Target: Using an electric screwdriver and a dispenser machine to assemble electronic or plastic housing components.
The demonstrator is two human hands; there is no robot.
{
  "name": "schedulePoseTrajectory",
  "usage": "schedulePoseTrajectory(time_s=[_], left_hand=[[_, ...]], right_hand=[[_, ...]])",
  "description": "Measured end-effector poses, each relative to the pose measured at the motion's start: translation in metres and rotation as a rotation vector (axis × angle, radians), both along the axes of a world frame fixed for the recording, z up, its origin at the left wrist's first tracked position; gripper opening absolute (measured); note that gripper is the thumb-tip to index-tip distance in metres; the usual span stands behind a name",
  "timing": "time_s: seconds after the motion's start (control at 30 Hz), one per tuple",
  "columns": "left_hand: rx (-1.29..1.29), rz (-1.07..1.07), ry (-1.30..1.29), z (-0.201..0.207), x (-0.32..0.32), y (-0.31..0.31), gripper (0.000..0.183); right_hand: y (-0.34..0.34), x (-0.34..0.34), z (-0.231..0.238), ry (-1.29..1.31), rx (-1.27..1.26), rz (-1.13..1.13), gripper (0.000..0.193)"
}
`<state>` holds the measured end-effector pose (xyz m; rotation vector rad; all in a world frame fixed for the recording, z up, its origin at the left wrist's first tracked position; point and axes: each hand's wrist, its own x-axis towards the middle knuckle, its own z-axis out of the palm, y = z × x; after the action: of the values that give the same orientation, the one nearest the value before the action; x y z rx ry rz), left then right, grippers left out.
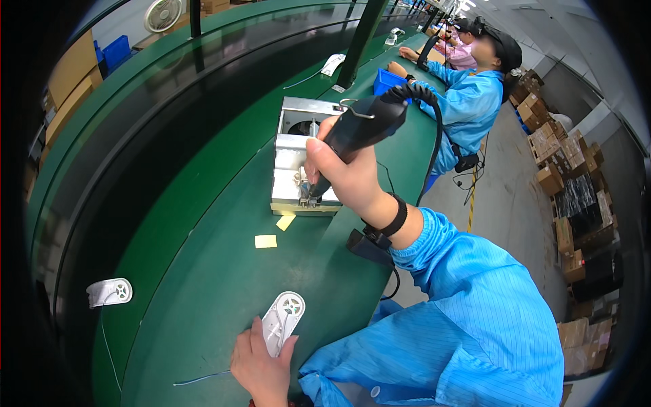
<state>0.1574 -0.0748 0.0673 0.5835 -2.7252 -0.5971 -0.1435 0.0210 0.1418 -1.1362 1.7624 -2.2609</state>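
In my right hand (352, 178) is a black electric screwdriver (366, 123), gripped round its body with the fingers closed. Its tip points down at the front of a white and metal box (290, 157), which looks like a screw feeder; whether the tip touches it I cannot tell. My left hand (263, 365) holds the near end of a white plastic housing (290, 311) between thumb and fingers, resting on the green bench. The housing has a round spoked end. A thin blue-grey wire (202, 378) runs out to the left from beside my left hand.
Two yellow paper slips (266, 241) lie before the box. Another white housing (110, 293) trails a wire on the green belt at left. A green post (361, 44) and a blue bin (388, 81) stand beyond. Co-workers (475, 95) sit farther along the bench.
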Motion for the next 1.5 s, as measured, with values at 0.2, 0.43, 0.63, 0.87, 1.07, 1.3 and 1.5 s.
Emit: schedulePoseTrajectory(time_s=[0.2, 0.43, 0.63, 0.87, 1.07, 1.3, 1.5], left_hand=[[-0.007, 0.04, -0.025, -0.002, 0.005, -0.003, 0.066], [0.04, 0.009, 0.042, -0.005, -0.001, -0.008, 0.066], [-0.002, 0.005, 0.026, -0.008, 0.008, -0.009, 0.066], [0.009, -0.017, 0.063, -0.006, 0.015, -0.012, 0.065], [-0.006, -0.01, 0.044, -0.002, 0.025, -0.01, 0.065], [-0.012, -0.013, 0.055, -0.001, 0.035, -0.011, 0.064], [-0.023, -0.017, 0.057, 0.0, 0.043, -0.013, 0.065]], right_hand=[[-0.006, 0.005, -0.005, -0.158, 0.003, 0.099, 0.011], [-0.004, 0.072, -0.034, -0.301, -0.192, 0.382, 0.013], [-0.013, 0.132, -0.044, -0.288, -0.065, 0.652, 0.028], [-0.023, 0.15, -0.038, -0.332, 0.059, 0.689, 0.02], [-0.032, 0.162, -0.029, -0.463, 0.069, 0.666, 0.018], [-0.038, 0.169, -0.026, -0.578, 0.153, 0.639, 0.017], [-0.042, 0.176, -0.027, -0.567, 0.172, 0.605, 0.017]])
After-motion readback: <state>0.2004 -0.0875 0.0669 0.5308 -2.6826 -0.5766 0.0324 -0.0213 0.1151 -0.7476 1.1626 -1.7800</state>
